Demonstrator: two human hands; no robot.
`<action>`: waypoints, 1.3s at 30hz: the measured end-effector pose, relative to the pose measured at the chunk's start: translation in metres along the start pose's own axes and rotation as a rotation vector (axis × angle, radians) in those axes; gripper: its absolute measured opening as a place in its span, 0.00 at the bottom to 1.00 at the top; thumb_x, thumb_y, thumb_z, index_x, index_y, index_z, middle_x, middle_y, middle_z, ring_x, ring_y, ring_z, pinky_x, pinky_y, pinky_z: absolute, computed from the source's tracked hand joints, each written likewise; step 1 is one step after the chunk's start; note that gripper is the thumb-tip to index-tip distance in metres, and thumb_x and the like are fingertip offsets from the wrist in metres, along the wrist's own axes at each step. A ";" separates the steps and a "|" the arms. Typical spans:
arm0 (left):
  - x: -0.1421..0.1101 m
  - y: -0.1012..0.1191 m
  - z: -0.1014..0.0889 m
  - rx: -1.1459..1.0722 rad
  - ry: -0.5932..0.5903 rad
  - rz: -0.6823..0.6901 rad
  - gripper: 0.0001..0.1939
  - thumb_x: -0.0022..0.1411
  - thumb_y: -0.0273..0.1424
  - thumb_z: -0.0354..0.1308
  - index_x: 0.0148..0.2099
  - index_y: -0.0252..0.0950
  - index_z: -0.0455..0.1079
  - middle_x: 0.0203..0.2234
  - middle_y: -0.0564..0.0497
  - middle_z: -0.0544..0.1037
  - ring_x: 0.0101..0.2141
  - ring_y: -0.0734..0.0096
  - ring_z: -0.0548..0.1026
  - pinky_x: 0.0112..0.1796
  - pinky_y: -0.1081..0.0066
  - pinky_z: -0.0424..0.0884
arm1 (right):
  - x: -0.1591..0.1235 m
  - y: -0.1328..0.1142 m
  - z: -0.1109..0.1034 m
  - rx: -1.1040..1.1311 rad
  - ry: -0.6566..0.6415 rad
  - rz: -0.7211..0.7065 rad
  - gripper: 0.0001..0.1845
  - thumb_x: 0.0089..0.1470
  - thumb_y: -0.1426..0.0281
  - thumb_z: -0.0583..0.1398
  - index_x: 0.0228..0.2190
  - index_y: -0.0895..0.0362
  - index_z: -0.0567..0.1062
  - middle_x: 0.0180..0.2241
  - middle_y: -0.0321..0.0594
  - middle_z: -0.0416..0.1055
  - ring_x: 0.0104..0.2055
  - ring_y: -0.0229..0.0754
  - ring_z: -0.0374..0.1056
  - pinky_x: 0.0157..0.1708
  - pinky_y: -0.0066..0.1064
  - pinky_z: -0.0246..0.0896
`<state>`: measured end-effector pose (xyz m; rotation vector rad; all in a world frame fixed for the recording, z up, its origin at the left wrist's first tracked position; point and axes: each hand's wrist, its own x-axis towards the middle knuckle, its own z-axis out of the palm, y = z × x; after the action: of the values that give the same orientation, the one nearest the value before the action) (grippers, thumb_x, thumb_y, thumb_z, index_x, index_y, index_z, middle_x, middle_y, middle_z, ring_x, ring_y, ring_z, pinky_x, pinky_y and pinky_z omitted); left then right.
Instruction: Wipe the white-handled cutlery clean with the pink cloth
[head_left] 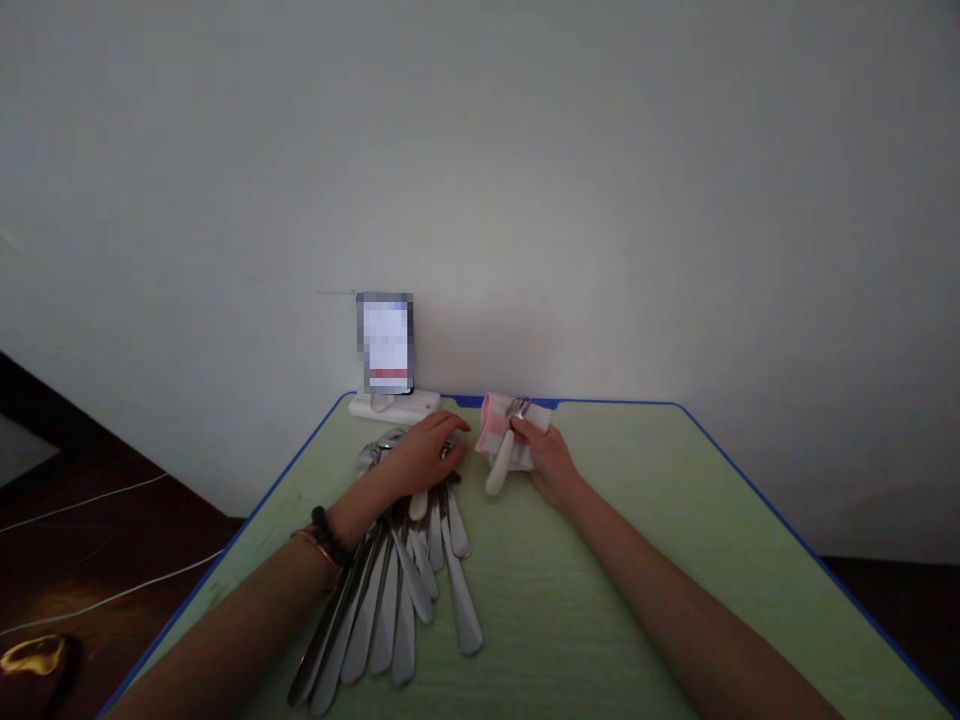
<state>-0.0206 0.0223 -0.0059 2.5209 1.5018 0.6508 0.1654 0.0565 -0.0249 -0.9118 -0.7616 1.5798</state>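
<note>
My right hand (551, 455) is closed on a fork (504, 460) with a pale handle, its tines up toward the wall. Under the fork, the same hand holds a folded pink and white cloth (491, 425). My left hand (429, 452) is over the head end of a pile of metal cutlery (397, 600). Its fingers are curved, with a gap between them and the thumb, and a shiny utensil head shows in that gap. The pile's long handles fan out toward me. Part of the pile is hidden by my left hand and forearm.
A phone (388, 345) with a blurred screen leans against the wall (600, 200), by a white power strip or similar block (397, 404). The green table (600, 640) has a blue edge. White cables (112, 598) run at left, over the dark floor.
</note>
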 end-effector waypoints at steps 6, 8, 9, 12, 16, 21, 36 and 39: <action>0.001 0.000 0.013 0.079 -0.050 0.007 0.13 0.60 0.32 0.49 0.47 0.35 0.64 0.43 0.45 0.70 0.45 0.61 0.67 0.48 0.60 0.63 | 0.001 0.001 0.000 -0.002 -0.001 0.015 0.11 0.33 0.68 0.66 0.24 0.58 0.73 0.20 0.33 0.72 0.23 0.36 0.65 0.30 0.30 0.62; -0.001 0.003 0.012 0.103 -0.051 -0.005 0.13 0.60 0.32 0.49 0.46 0.35 0.64 0.43 0.45 0.70 0.45 0.61 0.66 0.49 0.60 0.63 | 0.000 0.001 0.000 0.001 -0.008 0.019 0.11 0.33 0.68 0.66 0.24 0.58 0.73 0.20 0.33 0.72 0.22 0.35 0.65 0.29 0.30 0.61; -0.001 0.005 0.012 0.114 -0.048 -0.013 0.13 0.60 0.32 0.49 0.46 0.35 0.65 0.43 0.45 0.70 0.45 0.61 0.66 0.49 0.60 0.62 | 0.000 0.001 0.000 -0.001 -0.010 0.021 0.11 0.33 0.68 0.65 0.24 0.58 0.73 0.20 0.33 0.72 0.22 0.35 0.64 0.29 0.29 0.61; -0.001 0.009 0.012 0.123 -0.048 -0.032 0.13 0.60 0.31 0.48 0.47 0.35 0.65 0.43 0.45 0.70 0.45 0.61 0.66 0.49 0.60 0.63 | -0.001 0.000 0.002 -0.018 -0.015 0.026 0.11 0.33 0.67 0.65 0.23 0.59 0.73 0.19 0.33 0.71 0.20 0.34 0.63 0.26 0.29 0.60; -0.001 0.011 0.013 0.141 -0.040 -0.052 0.13 0.60 0.31 0.48 0.46 0.35 0.65 0.44 0.45 0.69 0.46 0.60 0.66 0.50 0.59 0.61 | -0.002 -0.001 0.003 -0.035 -0.011 0.022 0.11 0.33 0.67 0.66 0.23 0.59 0.73 0.17 0.32 0.69 0.19 0.34 0.62 0.24 0.28 0.59; -0.002 0.009 0.015 0.155 -0.032 -0.082 0.14 0.59 0.31 0.48 0.47 0.36 0.65 0.44 0.45 0.70 0.47 0.60 0.65 0.50 0.59 0.60 | -0.003 -0.002 0.004 -0.041 -0.017 0.029 0.13 0.32 0.67 0.66 0.24 0.58 0.73 0.19 0.33 0.71 0.20 0.34 0.63 0.24 0.28 0.59; -0.002 0.010 0.015 0.147 -0.041 -0.077 0.12 0.59 0.31 0.48 0.45 0.35 0.64 0.42 0.44 0.69 0.44 0.58 0.66 0.47 0.58 0.63 | -0.005 -0.003 0.002 -0.045 -0.097 0.047 0.15 0.32 0.66 0.67 0.25 0.59 0.73 0.19 0.33 0.71 0.21 0.35 0.64 0.25 0.28 0.59; -0.004 0.013 0.015 0.165 -0.046 -0.096 0.12 0.59 0.32 0.48 0.45 0.35 0.64 0.43 0.43 0.69 0.45 0.56 0.65 0.46 0.56 0.63 | -0.006 -0.003 0.003 -0.057 -0.104 0.047 0.15 0.33 0.65 0.67 0.26 0.59 0.74 0.20 0.34 0.72 0.21 0.36 0.64 0.26 0.29 0.60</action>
<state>-0.0049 0.0139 -0.0165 2.5416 1.7133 0.4688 0.1651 0.0512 -0.0196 -0.9003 -0.8674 1.6645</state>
